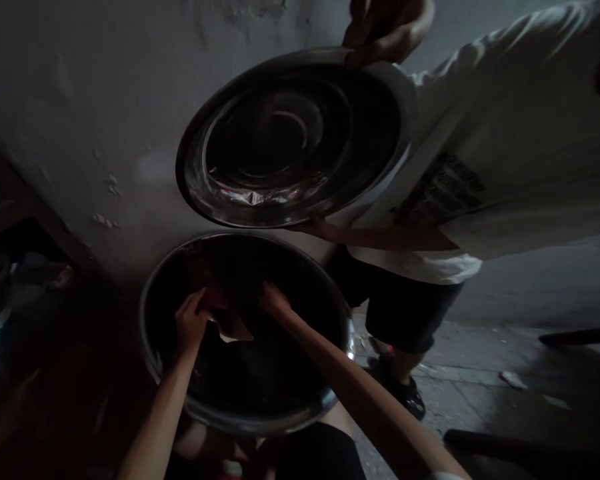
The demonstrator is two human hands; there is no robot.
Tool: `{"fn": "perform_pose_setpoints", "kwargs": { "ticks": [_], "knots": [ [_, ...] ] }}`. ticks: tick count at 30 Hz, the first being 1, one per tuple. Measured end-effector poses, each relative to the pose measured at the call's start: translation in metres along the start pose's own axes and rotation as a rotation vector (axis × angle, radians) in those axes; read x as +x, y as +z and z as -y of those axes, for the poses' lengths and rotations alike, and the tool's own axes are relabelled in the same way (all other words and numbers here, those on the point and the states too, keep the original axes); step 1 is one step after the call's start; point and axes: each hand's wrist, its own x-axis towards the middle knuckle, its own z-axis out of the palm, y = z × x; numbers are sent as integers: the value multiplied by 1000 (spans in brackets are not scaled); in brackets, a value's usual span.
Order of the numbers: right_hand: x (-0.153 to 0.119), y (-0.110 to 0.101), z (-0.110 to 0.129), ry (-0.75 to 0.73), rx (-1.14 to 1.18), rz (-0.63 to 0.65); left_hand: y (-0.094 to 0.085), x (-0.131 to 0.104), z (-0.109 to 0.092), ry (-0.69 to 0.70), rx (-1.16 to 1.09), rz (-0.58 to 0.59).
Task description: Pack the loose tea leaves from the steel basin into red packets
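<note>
A large deep metal pot (341,313) stands in front of me, its inside very dark. My left hand (193,319) reaches into it, fingers closed on a reddish packet with a pale edge (237,331), whose kind is hard to make out in the gloom. To the right, my right hand (275,300) is also inside the pot, apart from the packet; its fingers are blurred and lost in shadow. Above the pot's far rim, another person tilts a wide round metal basin (280,133), with some shiny, unclear material along its lower inner side.
The other person's hand (393,30) grips the basin's top rim. That person, in a pale shirt (510,147), stands to the right beside a peeling wall (80,100). Dark chair-like legs (580,335) and scraps (513,380) are on the floor. Clutter (40,273) lies at left.
</note>
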Motion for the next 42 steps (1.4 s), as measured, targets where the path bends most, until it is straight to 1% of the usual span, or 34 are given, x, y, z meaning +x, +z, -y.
{"fn": "perform_pose_setpoints", "kwargs": {
  "ticks": [3,4,7,11,13,15,17,20,22,25,30,34,36,40,42],
  "knots": [
    [11,-6,2,-47,-66,-34,0,0,-3,20,-2,20],
    [15,-6,3,-57,-80,-26,0,0,-4,19,2,25],
    [33,0,8,-28,-50,78,2,1,-2,27,6,36],
    [64,19,11,70,28,243,6,1,2,50,3,-2],
    [71,30,9,136,1,325,7,1,1,39,13,-1],
    [71,40,4,171,-51,343,7,1,0,-3,27,25],
    [64,45,-3,151,-90,310,7,0,-1,-63,37,66],
    [50,44,-12,70,-131,256,7,-1,2,-117,32,118],
    [40,41,-15,58,-160,227,7,-3,6,-115,16,151],
    [22,36,-14,91,-176,214,6,-3,11,-88,5,166],
    [-17,30,-12,162,-191,263,5,1,13,-79,6,195],
    [-44,25,-11,174,-202,399,5,0,14,-57,11,222],
    [-54,23,-10,178,-208,434,6,-2,15,-43,23,236],
    [-70,19,-7,177,-199,405,9,-5,17,20,49,268],
    [-74,17,-9,193,-134,397,12,-6,17,39,58,280]
  ]
}}
